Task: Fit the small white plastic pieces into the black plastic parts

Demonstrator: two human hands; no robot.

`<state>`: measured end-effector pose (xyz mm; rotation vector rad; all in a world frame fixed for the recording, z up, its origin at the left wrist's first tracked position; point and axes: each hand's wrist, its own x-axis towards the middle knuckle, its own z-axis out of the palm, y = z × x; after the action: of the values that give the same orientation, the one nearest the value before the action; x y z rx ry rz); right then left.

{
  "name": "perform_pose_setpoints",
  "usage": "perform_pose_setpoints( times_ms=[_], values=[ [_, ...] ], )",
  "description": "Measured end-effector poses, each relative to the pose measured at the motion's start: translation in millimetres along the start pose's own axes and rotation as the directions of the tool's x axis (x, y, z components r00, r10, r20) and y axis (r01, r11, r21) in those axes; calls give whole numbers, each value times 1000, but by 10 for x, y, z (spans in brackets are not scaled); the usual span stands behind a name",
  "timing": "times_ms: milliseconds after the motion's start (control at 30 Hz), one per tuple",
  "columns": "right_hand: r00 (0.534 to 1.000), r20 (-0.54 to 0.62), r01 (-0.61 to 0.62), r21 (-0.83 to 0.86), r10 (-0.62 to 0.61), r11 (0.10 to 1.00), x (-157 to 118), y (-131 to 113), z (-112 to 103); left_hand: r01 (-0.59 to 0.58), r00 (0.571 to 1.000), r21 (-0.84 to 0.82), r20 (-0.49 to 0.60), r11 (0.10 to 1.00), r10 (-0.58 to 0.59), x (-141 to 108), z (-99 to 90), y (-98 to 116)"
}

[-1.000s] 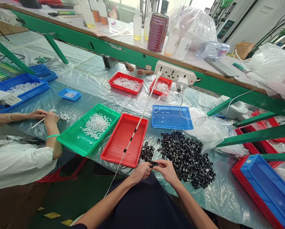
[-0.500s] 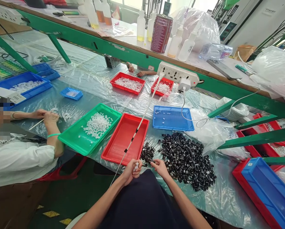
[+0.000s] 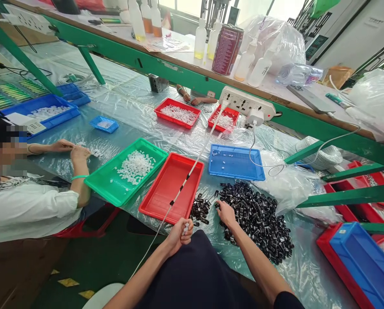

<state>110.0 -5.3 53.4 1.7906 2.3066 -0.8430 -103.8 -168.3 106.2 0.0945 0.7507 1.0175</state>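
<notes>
My left hand (image 3: 178, 232) is closed around several small white plastic pieces (image 3: 185, 228), held in front of the red tray. At the left edge of a large pile of small black parts (image 3: 258, 221), my right hand (image 3: 225, 213) has its fingers pinched on a small black part (image 3: 216, 205). Its fingertips partly hide that part. Between my two hands lies a smaller group of black parts (image 3: 200, 208). The red tray (image 3: 157, 209) has no pieces in it, and a white cable (image 3: 195, 165) with black bands crosses over it.
A green tray (image 3: 110, 198) of white pieces stands left of the red one. Behind the black pile is a blue tray (image 3: 237, 171) with a few white bits. A co-worker's hands (image 3: 79, 152) work at the left. A power strip (image 3: 243, 102) hangs from the green shelf rail (image 3: 179, 68).
My right hand has moved right and a little away from me, from the small group of black parts to the large pile's edge. My left hand stays closed on the white pieces.
</notes>
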Motion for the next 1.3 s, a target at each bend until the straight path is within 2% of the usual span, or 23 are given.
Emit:
perform_pose_setpoints(
  times_ms=[200, 433, 567, 933, 1133, 1233, 1300],
  values=[
    [1000, 20, 3, -129, -1, 992, 187, -6, -50, -6, 1000, -4, 0, 1000, 6, 21, 62, 12],
    [987, -8, -158, -156, 159, 975, 520, -41, -195, -25, 1000, -32, 1, 999, 25, 35, 49, 34],
    [978, 1, -204, -225, 210, 953, 703, -114, -304, -48, 999, -48, -14, 998, 48, 6, 55, 55],
    [988, 57, -111, -370, 142, 922, 872, -416, -291, -103, 993, -101, -64, 990, 96, -66, 27, 48],
    [988, 77, -107, -280, 133, 954, 754, -338, -386, -102, 991, -63, -87, 993, 97, 11, 13, 38],
    [990, 72, -112, -132, 122, 985, 618, -318, -424, -70, 991, -7, -113, 998, 68, 59, 54, 45],
    [992, 79, -99, 26, 97, 995, 489, -341, -439, -49, 990, 32, -130, 998, 53, 76, 95, 59]
  ],
)
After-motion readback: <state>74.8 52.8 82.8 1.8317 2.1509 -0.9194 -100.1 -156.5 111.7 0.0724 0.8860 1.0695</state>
